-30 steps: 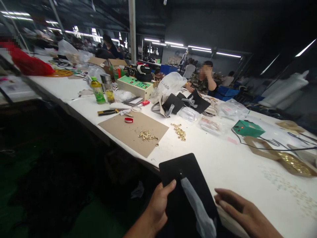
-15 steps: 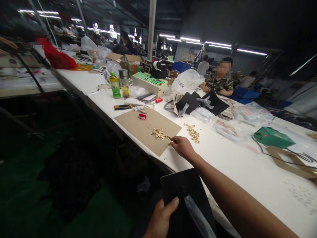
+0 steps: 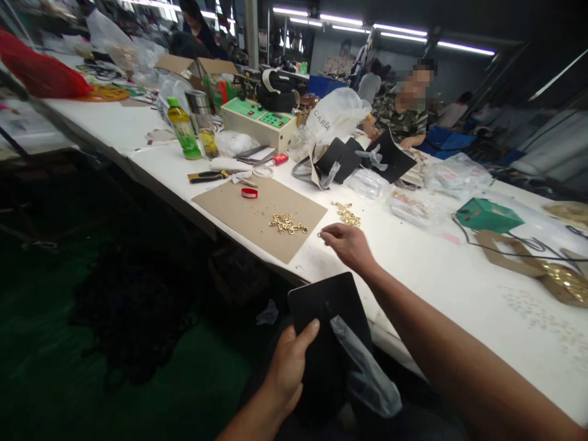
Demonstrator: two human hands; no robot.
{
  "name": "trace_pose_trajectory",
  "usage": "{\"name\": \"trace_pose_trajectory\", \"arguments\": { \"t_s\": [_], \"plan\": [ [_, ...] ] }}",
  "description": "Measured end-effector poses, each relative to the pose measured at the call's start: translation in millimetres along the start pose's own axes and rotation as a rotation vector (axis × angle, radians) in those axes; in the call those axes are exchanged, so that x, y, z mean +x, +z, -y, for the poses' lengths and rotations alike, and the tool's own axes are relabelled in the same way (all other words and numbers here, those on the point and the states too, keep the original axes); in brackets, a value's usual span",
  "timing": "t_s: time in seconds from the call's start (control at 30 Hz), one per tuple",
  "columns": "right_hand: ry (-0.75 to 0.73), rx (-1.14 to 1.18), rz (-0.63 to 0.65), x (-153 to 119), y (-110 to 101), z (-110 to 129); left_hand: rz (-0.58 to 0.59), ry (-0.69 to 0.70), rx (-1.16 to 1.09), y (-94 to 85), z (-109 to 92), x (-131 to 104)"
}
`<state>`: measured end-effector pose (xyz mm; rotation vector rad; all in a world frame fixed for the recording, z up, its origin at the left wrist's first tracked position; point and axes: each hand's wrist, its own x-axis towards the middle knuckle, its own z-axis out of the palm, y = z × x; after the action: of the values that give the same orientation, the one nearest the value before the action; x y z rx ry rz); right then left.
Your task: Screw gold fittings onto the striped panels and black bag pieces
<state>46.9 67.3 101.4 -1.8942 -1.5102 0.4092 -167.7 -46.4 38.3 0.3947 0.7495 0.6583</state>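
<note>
My left hand grips a flat black panel with rounded corners, thumb on its face. From the panel hangs a strip wrapped in cloudy plastic. Out over the white table, my right hand is closed in a pinch on a small gold metal ring, partly hidden by the fingertips. Just left of it, a pile of gold hardware pieces lies on a brown cardboard sheet. A second gold heap rests on the white tabletop behind my right hand.
Yellow-handled pliers, a red band, bottles and a control box stand beyond the cardboard. More black panels lie farther back. At right are a green box and cable. A person sits across the table.
My right hand has lifted away from the gold pile with a small ring in its fingertips. The black panel has come up slightly in my left hand, and the view has shifted right.
</note>
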Motion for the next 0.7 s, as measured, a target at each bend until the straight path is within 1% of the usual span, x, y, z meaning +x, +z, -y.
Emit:
{"name": "trace_pose_trajectory", "arguments": {
  "t_s": [0.03,0.07,0.1,0.13,0.17,0.23,0.3,0.37,0.47,0.57,0.7],
  "plan": [
    [-0.001,0.040,-0.053,-22.5,-15.7,2.7,-0.004,0.006,0.010,1.6,1.2,-0.5],
    [-0.011,0.106,-0.135,-48.2,-30.5,5.1,-0.006,0.014,0.021,3.7,2.9,-1.1],
    [-0.016,0.151,-0.172,-75.9,-43.0,6.8,0.000,0.022,0.034,6.3,5.3,-1.6],
    [-0.012,0.181,-0.172,-104.2,-52.5,7.8,0.015,0.035,0.051,9.4,8.1,-2.3],
    [-0.008,0.205,-0.157,-131.7,-58.5,7.8,0.037,0.050,0.073,12.9,11.3,-3.2],
    [0.008,0.222,-0.137,-179.2,-61.0,4.5,0.094,0.081,0.153,21.2,18.4,-5.6],
    [0.039,0.221,-0.187,-212.6,-56.4,-2.3,0.148,0.105,0.275,30.2,25.7,-9.3],
    [0.074,0.210,-0.269,-233.2,-52.4,-10.6,0.185,0.130,0.400,39.0,33.1,-14.4],
    [0.086,0.191,-0.368,-251.2,-55.0,-21.4,0.217,0.189,0.575,51.0,44.5,-23.9],
    [0.032,0.179,-0.430,-264.6,-64.1,-28.9,0.241,0.238,0.706,61.6,56.2,-32.5],
    [-0.042,0.147,-0.465,-279.1,-75.0,-36.4,0.250,0.265,0.781,73.7,69.6,-38.1]
  ]
}}
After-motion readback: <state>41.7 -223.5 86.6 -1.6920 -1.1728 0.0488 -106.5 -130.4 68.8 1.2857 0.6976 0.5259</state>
